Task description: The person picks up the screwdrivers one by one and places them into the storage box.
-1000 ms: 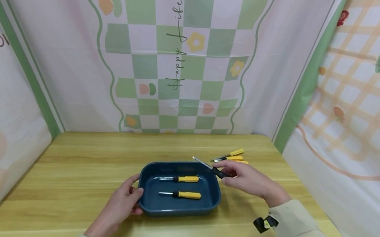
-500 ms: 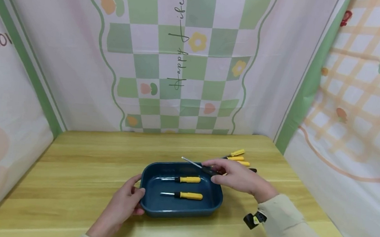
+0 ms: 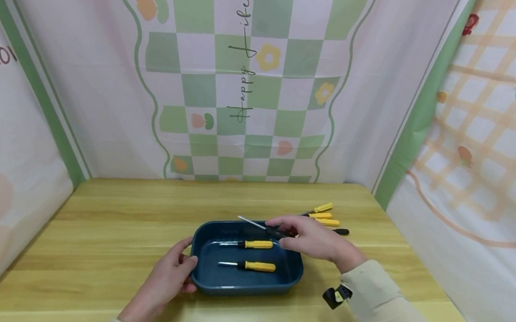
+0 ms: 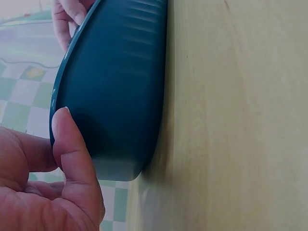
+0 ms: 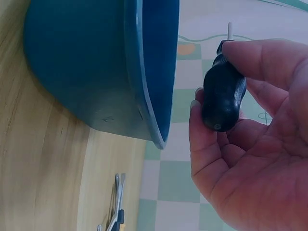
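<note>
Above the far right corner of a dark blue tray (image 3: pixel 246 289), as the head view is showing, the right hand (image 3: pixel 313 240) is hanging with its back upward, forearm slanting in from the lower right. It is pinching one black-handled screwdriver (image 3: pixel 276 232), whose shaft is pointing left. The left hand (image 3: pixel 167 268) is gripping the tray's left end. Two yellow-handled screwdrivers (image 3: pixel 259 266) are lying inside the tray, handles to the right; three yellow handles (image 3: pixel 328 222) and one black handle (image 3: pixel 341 231) are showing on the wooden surface (image 3: pixel 120 210) beyond the right hand.

From the left wrist, the left hand's thumb and fingers are clasping the tray's rim, while part of the right hand is appearing at the top.

From the right wrist, thumb and fingers are curling round the held screwdriver's handle, near the rim but apart from it. Lower down, metal shafts (image 5: pixel 120 192) are lying on the surface, their count unclear.
</note>
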`<action>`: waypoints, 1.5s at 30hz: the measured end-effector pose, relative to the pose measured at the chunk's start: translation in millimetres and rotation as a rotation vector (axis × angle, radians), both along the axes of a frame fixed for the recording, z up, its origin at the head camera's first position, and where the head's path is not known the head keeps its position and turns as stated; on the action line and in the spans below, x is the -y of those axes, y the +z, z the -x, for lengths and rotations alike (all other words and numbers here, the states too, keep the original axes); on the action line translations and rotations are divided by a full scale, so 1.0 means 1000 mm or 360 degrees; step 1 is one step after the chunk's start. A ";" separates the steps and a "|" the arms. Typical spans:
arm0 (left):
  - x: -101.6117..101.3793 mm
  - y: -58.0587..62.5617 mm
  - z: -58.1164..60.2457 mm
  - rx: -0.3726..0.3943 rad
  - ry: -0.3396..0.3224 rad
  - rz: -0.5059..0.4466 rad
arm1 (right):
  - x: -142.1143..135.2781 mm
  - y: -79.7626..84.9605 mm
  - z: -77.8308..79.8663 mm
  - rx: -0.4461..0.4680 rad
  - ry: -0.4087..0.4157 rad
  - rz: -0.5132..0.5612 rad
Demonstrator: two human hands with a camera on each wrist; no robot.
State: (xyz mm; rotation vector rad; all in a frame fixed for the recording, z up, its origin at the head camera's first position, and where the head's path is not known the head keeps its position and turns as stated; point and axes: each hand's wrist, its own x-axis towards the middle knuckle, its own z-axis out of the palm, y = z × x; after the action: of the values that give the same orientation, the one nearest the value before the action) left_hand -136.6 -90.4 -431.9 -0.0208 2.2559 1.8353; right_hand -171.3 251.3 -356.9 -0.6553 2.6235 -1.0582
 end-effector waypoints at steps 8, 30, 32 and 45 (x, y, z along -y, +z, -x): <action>0.001 0.001 0.000 0.0011 0.0010 0.0023 | 0.004 -0.002 0.003 0.0046 0.0012 0.0006; 0.001 -0.001 0.003 0.0043 0.0001 0.0034 | 0.022 -0.015 0.013 -0.0054 0.0029 -0.0194; 0.001 -0.001 0.003 0.0041 -0.0001 0.0028 | 0.023 -0.016 0.014 -0.0045 0.0037 -0.0191; 0.001 -0.001 0.002 0.0008 0.0001 0.0012 | 0.035 -0.018 0.016 -0.0006 0.0093 -0.0182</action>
State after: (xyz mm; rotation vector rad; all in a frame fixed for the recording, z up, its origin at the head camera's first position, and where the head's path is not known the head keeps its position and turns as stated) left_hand -138.1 -91.5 -433.3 -0.0269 2.2597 1.8250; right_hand -187.3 216.2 -375.2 -0.7042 2.6278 -0.8839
